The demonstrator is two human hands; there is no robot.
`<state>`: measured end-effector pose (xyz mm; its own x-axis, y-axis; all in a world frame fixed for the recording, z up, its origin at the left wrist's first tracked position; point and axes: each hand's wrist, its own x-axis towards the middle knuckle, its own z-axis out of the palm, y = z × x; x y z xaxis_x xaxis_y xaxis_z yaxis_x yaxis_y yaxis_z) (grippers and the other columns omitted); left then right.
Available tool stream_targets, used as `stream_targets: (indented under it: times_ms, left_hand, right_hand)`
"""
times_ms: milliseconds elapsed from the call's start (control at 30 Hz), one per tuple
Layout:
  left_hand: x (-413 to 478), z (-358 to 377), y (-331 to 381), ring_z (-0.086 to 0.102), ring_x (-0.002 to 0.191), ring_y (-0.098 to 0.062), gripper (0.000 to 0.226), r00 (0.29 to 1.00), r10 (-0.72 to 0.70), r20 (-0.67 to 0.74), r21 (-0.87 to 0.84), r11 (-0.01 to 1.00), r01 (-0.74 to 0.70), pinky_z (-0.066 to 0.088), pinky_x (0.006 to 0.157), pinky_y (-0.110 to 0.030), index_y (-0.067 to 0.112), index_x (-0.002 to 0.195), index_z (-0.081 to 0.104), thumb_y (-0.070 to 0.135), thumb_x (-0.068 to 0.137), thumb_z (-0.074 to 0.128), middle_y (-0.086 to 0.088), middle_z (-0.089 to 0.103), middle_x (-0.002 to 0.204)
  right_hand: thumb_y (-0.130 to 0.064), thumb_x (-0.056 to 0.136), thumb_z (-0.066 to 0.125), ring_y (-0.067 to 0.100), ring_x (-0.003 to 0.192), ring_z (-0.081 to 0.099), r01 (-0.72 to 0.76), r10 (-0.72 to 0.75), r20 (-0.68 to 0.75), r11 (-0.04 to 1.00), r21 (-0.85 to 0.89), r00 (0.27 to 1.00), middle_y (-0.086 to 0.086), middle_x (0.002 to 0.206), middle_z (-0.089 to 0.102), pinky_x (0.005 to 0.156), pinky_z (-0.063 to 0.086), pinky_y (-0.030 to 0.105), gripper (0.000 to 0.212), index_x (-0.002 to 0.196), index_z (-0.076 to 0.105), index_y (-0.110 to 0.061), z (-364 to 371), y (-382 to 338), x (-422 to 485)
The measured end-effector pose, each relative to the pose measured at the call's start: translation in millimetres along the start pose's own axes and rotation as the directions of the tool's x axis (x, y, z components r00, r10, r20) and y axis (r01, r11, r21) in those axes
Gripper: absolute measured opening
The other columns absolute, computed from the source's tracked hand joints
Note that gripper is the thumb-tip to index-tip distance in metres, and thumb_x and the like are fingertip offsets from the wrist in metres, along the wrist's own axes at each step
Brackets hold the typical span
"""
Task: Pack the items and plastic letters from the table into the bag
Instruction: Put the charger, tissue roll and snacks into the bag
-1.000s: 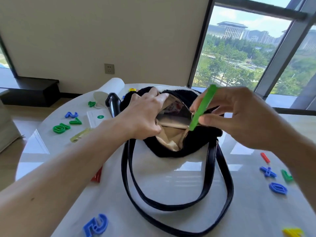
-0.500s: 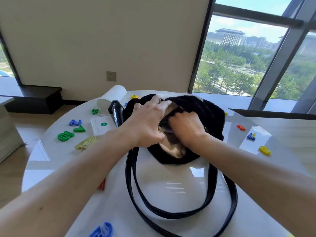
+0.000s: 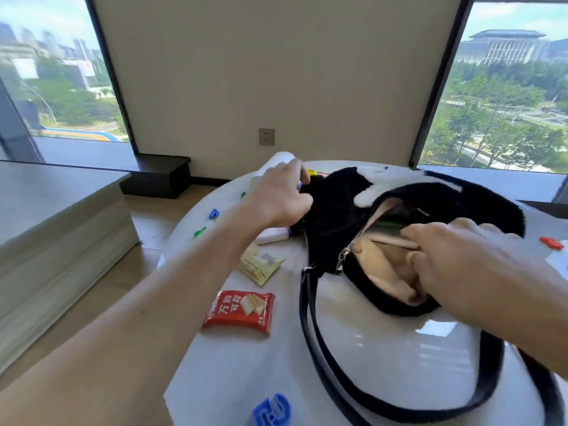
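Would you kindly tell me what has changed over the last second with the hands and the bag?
The right hand carried the green piece into the bag and let it go; its fingers remain in the opening. The left hand left the bag's rim and reached left, beside the bag; whether it grips anything is unclear. The bag stayed on the table.

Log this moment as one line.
bag: open | left hand: curled at bag's left end, grip unclear | right hand: fingers inside bag mouth | on table: red packet, yellow packet, blue letter
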<state>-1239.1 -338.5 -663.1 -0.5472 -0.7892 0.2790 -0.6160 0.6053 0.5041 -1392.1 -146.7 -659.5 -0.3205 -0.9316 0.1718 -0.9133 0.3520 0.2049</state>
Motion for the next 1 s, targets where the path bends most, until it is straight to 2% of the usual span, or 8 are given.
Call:
stream_targets:
  times_ms: [133, 367, 500, 700, 800, 867, 900, 1000]
  left_hand:
    - [-0.5, -1.5, -43.7, 0.052, 0.122, -0.027, 0.057, 0.964, -0.153, 0.219, 0.282, 0.955, 0.087, 0.045, 0.095, -0.036, 0.011, 0.134, 0.051, 0.023, 0.08, 0.066, -0.012, 0.056, 0.134]
    - [8.6, 21.1, -83.3, 0.046, 0.132, -0.024, 0.105, 0.925, -0.259, 0.28, 0.161, 0.962, 0.22, 0.039, 0.098, -0.031, 0.022, 0.153, 0.027, 0.054, 0.066, 0.077, -0.003, 0.045, 0.151]
    - [8.0, 13.6, -82.6, 0.046, 0.132, -0.024, 0.11, 0.949, -0.231, 0.213, 0.269, 0.948, 0.171, 0.035, 0.11, -0.043, 0.023, 0.151, 0.036, 0.068, 0.058, 0.075, -0.001, 0.049, 0.148]
    - [6.3, -11.7, -67.4, 0.05, 0.12, -0.024, 0.101, 0.99, -0.14, 0.006, 0.453, 0.883, 0.123, 0.031, 0.105, -0.043, 0.026, 0.135, 0.051, 0.073, 0.049, 0.076, 0.001, 0.063, 0.126]
    - [4.2, -44.0, -48.6, 0.052, 0.116, -0.024, 0.1, 0.987, -0.099, -0.127, 0.38, 0.914, 0.141, 0.036, 0.099, -0.042, 0.029, 0.128, 0.054, 0.077, 0.043, 0.075, 0.003, 0.065, 0.123]
    - [-3.5, -61.1, -26.9, 0.054, 0.115, -0.022, 0.098, 0.988, -0.016, -0.154, 0.23, 0.972, 0.052, 0.04, 0.098, -0.039, 0.032, 0.127, 0.053, 0.075, 0.042, 0.078, 0.007, 0.064, 0.124]
    - [-9.4, -65.7, -12.0, 0.055, 0.115, -0.018, 0.097, 0.989, 0.049, -0.14, 0.144, 0.989, -0.028, 0.041, 0.099, -0.037, 0.035, 0.128, 0.051, 0.071, 0.043, 0.082, 0.012, 0.063, 0.124]
    - [-32.5, -57.9, 41.2, 0.055, 0.116, -0.001, 0.101, 0.956, 0.288, -0.06, -0.044, 0.956, -0.29, 0.04, 0.103, -0.022, 0.034, 0.135, 0.046, 0.061, 0.048, 0.089, 0.021, 0.058, 0.125]
  right_hand:
    - [-0.062, 0.077, 0.027, 0.024, 0.076, 0.063, -0.013, 0.029, -0.14, 0.993, 0.117, 0.99, -0.013, 0.078, 0.063, 0.066, 0.054, 0.039, 0.044, 0.114, 0.043, -0.044, -0.4, 11.8, -16.6]
    - [-0.07, 0.076, 0.026, 0.017, 0.083, 0.066, 0.035, -0.01, -0.113, 0.975, 0.221, 0.994, -0.02, 0.082, 0.066, 0.07, 0.055, 0.038, 0.047, 0.116, 0.041, -0.053, -5.9, 17.9, -21.7]
    - [-0.072, 0.076, 0.026, 0.016, 0.086, 0.065, 0.053, -0.026, -0.115, 0.968, 0.244, 0.993, -0.025, 0.085, 0.065, 0.072, 0.055, 0.038, 0.048, 0.118, 0.042, -0.054, -10.9, 20.3, -25.4]
    - [-0.072, 0.078, 0.038, 0.01, 0.085, 0.066, 0.081, -0.017, -0.214, 0.953, 0.293, 0.977, -0.029, 0.085, 0.064, 0.074, 0.056, 0.038, 0.048, 0.118, 0.052, -0.05, -15.6, 27.1, -20.2]
    - [-0.065, 0.079, 0.05, 0.0, 0.082, 0.064, 0.078, 0.025, -0.247, 0.913, 0.4, 0.969, -0.03, 0.081, 0.066, 0.075, 0.054, 0.033, 0.038, 0.111, 0.061, -0.046, -19.5, 24.6, -17.4]
    - [-0.061, 0.08, 0.057, -0.007, 0.076, 0.066, 0.112, 0.071, -0.274, 0.794, 0.598, 0.959, -0.025, 0.079, 0.071, 0.075, 0.052, 0.028, 0.03, 0.099, 0.067, -0.04, -21.4, 21.5, -13.0]
    - [-0.059, 0.081, 0.06, -0.004, 0.076, 0.069, 0.126, 0.093, -0.248, 0.661, 0.739, 0.964, -0.02, 0.081, 0.074, 0.075, 0.052, 0.028, 0.03, 0.095, 0.069, -0.034, -22.4, 19.8, -9.6]
    - [-0.056, 0.084, 0.054, 0.02, 0.09, 0.076, 0.035, 0.015, -0.035, 0.033, 0.999, 0.999, 0.003, 0.093, 0.079, 0.077, 0.054, 0.036, 0.044, 0.099, 0.07, -0.018, -29.3, 17.4, -0.4]
